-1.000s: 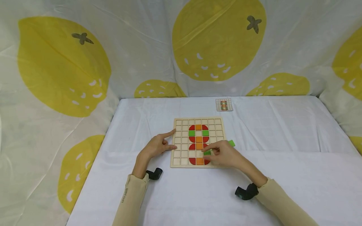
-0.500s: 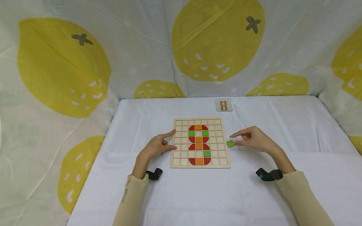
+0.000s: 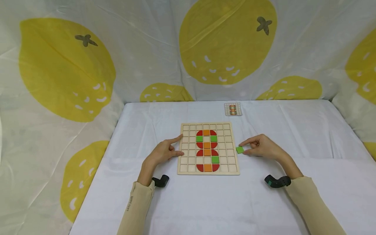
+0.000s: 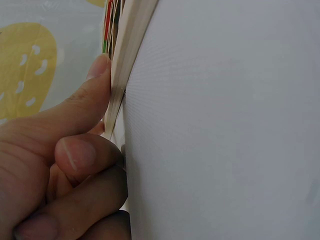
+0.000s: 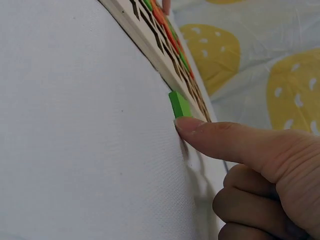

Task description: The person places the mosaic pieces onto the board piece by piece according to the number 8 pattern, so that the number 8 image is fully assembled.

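Note:
A wooden grid board point(image 3: 188, 130) lies on the white cloth, with red, orange and green pieces forming a figure like an 8 in its recesses. My left hand point(image 3: 161, 151) rests at the board's left edge, thumb and extended forefinger spread along it, the other fingers curled under. Just off the right edge lies a loose green square tile point(image 3: 240, 150). My right hand point(image 3: 262, 147) pinches it between thumb and forefinger. In the right wrist view the thumb point(image 5: 215, 135) touches the green tile's near end; the forefinger is hidden there.
A small card point(image 3: 233, 109) printed with a similar coloured pattern lies behind the board, to the right. White cloth point(image 3: 205, 202) covers the table. Lemon-patterned fabric point(image 3: 152, 49) hangs behind and at the sides.
My right hand has drawn back from over the board to the right, then closed thumb and forefinger onto the green tile beside it. The left hand has stayed in place.

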The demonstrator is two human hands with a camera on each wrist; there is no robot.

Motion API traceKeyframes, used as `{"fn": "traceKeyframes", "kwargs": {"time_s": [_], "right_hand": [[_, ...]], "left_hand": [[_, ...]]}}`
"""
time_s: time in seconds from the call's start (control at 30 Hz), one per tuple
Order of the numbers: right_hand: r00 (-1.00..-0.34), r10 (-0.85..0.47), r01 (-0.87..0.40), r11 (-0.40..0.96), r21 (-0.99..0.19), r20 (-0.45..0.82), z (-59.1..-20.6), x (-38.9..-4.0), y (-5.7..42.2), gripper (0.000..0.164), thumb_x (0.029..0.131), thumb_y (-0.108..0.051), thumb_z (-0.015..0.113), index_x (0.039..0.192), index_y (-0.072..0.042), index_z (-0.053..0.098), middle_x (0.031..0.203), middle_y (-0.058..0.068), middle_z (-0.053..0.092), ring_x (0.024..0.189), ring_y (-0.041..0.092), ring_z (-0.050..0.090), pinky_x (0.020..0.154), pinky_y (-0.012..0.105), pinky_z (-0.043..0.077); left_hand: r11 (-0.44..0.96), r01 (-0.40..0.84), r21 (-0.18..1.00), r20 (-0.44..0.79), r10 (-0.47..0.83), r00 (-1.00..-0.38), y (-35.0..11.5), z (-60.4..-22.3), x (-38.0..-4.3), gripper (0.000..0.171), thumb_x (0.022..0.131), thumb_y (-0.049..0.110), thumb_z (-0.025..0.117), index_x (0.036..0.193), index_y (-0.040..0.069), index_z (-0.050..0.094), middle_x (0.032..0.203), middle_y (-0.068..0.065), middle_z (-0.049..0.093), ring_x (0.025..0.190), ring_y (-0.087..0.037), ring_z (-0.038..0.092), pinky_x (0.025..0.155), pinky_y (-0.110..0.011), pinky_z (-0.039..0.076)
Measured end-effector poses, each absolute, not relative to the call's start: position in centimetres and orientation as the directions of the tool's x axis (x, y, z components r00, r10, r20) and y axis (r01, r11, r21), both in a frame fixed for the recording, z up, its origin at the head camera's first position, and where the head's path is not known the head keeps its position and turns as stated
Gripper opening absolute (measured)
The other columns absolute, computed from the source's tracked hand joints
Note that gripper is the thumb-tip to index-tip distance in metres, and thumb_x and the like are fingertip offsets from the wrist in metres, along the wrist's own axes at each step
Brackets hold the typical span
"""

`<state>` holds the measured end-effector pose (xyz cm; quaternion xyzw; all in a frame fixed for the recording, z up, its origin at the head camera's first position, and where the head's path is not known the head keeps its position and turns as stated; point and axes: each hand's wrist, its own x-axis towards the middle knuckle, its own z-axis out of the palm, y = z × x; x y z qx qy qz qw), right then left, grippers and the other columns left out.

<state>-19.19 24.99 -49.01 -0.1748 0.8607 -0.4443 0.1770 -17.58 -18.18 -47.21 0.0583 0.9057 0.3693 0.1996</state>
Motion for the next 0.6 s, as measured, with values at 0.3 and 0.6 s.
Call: {"fn": "traceKeyframes", "kwargs": {"time_s": [0.3,0.6], "right_hand": [[-0.901,-0.407,-0.138,0.600,-0.788,-0.152,-48.57,-19.10,25.36,0.030,0.081,-0.014,0.088,0.110,-0.009,0.081,0.059,-0.007,0.032,0.057,0.004,0.031,0.056,0.022,0.029],[-0.908,-0.391,-0.130,0.608,-0.783,-0.153,-48.79,-19.21,25.24,0.028,0.081,-0.016,0.089,0.107,-0.008,0.082,0.058,-0.008,0.033,0.055,0.004,0.030,0.054,0.022,0.027]], "left_hand": [[0.725,-0.042,0.688,-0.321,0.252,-0.913,-18.13,-47.19,-17.54,0.085,0.088,0.034,0.083,0.160,0.033,0.038,0.060,0.000,0.047,0.054,-0.014,0.043,0.057,-0.027,0.034],[0.729,-0.032,0.684,-0.313,0.254,-0.915,-18.12,-47.24,-17.49,0.084,0.089,0.034,0.083,0.160,0.033,0.038,0.059,0.001,0.047,0.054,-0.014,0.044,0.058,-0.027,0.035]]}}
